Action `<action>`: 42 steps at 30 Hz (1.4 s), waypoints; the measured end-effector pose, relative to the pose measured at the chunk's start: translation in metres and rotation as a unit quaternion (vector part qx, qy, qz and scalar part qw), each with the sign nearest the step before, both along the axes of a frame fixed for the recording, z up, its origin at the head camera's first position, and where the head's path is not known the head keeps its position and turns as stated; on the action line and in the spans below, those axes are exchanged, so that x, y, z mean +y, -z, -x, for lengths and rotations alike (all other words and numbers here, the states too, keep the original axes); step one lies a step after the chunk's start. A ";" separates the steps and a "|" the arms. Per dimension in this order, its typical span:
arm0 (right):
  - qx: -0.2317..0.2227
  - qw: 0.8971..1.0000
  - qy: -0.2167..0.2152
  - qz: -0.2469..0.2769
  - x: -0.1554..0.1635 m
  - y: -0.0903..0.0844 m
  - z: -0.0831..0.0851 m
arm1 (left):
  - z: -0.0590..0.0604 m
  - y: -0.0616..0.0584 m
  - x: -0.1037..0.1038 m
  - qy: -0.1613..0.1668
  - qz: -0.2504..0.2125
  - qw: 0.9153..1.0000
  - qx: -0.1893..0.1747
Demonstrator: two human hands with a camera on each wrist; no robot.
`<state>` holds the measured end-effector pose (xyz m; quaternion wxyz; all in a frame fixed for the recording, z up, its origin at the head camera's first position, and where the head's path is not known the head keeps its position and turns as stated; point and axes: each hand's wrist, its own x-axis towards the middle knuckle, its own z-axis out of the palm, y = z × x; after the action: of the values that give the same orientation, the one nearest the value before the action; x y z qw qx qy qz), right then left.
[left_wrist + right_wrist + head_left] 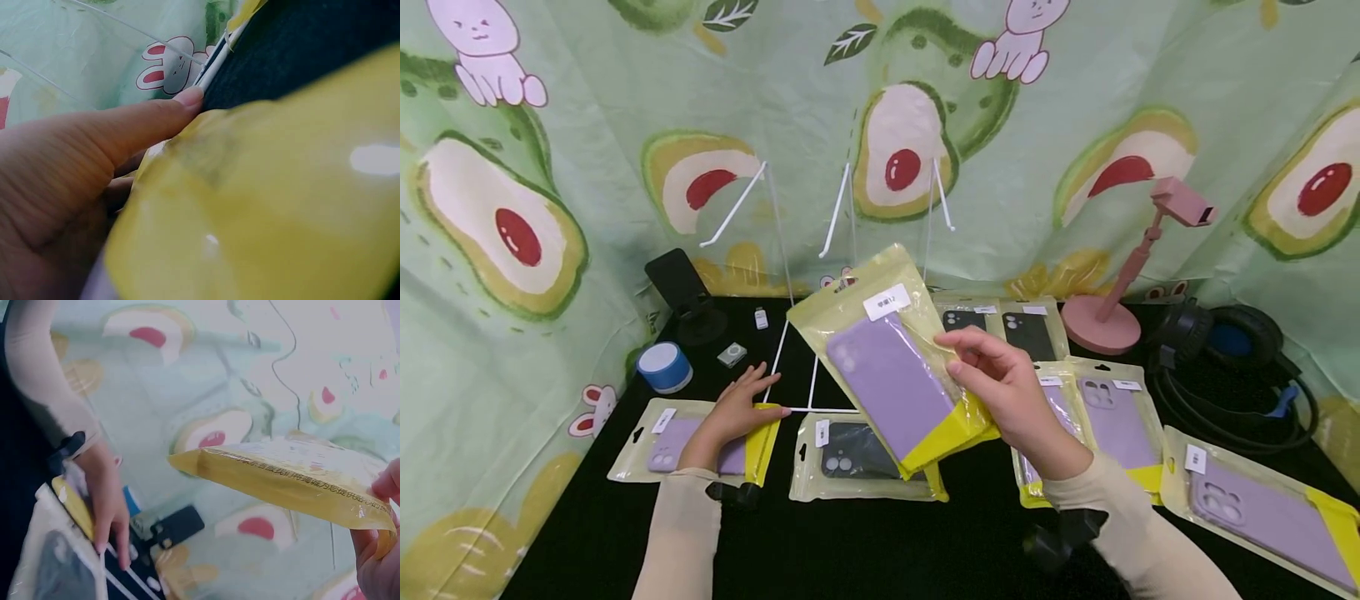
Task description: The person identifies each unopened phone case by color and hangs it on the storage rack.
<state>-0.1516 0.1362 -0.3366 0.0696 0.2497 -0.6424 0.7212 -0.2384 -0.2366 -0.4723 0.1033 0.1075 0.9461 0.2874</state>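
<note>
My right hand grips a clear and yellow packet with a purple phone case and holds it tilted above the black table; in the right wrist view the packet shows edge-on, with fingers curled at its right end. My left hand lies flat with straight fingers on another purple-case packet at the front left. The left wrist view shows a finger resting along that packet's yellow edge.
Several more packets lie on the black table: a black case in front, two black ones behind, purple ones to the right. A white wire rack, pink stand, headphones, blue speaker, black stand.
</note>
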 end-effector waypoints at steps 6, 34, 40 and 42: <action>-0.032 0.999 -0.024 0.015 -0.018 -0.018 0.016 | -0.001 0.001 0.000 -0.001 0.002 1.000 -0.007; -0.130 0.979 0.155 0.038 -0.061 -0.009 0.148 | 0.000 -0.005 0.004 -0.008 0.007 1.000 -0.018; -0.113 0.979 0.165 0.038 -0.066 -0.009 0.160 | 0.000 -0.003 0.003 -0.007 0.011 1.000 -0.023; -0.114 0.979 0.164 0.030 -0.065 -0.008 0.161 | 0.000 -0.003 0.004 -0.007 0.011 1.000 -0.023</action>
<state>-0.3121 0.0716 -0.3287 0.1211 0.0551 -0.6565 0.7425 -0.2388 -0.2328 -0.4693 0.1240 0.0931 0.9474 0.2801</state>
